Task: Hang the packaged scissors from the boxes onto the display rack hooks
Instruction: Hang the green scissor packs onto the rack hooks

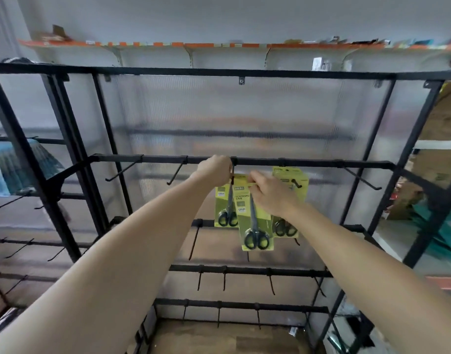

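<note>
Evidently, at frame centre the left hand [215,169] grips a black wire hook [232,172] to steady it while the right hand [270,194], fingers [255,178] pinching, threads a yellow-green carded pack of black-handled scissors [255,221] on.

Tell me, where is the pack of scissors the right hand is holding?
In the head view, the front scissors pack hangs just right of centre, its top pinched by the right hand, overlapping two packs already hung on the rack's middle bar.

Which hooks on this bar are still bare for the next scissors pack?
Bare: the two hooks left of the left hand, and the far-right hook. Crowded: the middle, where the right hand holds a pack between two hung packs.
</note>
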Motion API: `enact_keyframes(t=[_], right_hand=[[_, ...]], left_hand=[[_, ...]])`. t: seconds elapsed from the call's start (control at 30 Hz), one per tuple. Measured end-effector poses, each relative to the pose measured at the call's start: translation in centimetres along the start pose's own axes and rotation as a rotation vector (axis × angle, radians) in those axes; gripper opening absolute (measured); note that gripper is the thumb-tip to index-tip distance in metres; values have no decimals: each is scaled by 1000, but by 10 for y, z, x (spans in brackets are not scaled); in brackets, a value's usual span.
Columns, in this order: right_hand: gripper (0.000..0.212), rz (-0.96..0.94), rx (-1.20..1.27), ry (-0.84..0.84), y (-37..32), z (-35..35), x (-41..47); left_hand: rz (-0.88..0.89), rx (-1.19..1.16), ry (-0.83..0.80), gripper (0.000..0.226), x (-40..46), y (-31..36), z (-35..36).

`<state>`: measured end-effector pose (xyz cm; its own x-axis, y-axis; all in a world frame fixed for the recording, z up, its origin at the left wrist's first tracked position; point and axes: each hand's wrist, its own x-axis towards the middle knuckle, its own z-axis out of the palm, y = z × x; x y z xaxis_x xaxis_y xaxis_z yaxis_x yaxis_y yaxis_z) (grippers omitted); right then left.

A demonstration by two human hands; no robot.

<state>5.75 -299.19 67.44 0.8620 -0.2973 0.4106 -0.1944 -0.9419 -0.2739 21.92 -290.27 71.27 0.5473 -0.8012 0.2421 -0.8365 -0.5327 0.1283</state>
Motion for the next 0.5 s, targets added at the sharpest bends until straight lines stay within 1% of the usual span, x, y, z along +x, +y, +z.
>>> enact_keyframes(t=[0.07, 0.13, 0.2, 0.33, 0.43, 0.5], right_hand=[[14, 38, 23, -38, 0, -2, 0], [23, 65, 0, -51, 1, -2, -1], [26, 88, -9, -26, 1, -3, -2], [21, 137, -11, 46, 5, -4, -7], [23, 169, -19, 72, 11, -7, -11], [21, 175, -14, 123, 16, -11, -14]], left_hand=[[-10, 50, 57, 14, 8, -2, 4], [-13, 71, 91, 13, 16, -4, 6], [-1, 57, 111, 12, 25, -6, 6], [40, 25, 142, 10, 37, -4, 3], [96, -58, 140, 6, 43, 0, -4], [149, -125, 122, 7, 43, 7, -8]])
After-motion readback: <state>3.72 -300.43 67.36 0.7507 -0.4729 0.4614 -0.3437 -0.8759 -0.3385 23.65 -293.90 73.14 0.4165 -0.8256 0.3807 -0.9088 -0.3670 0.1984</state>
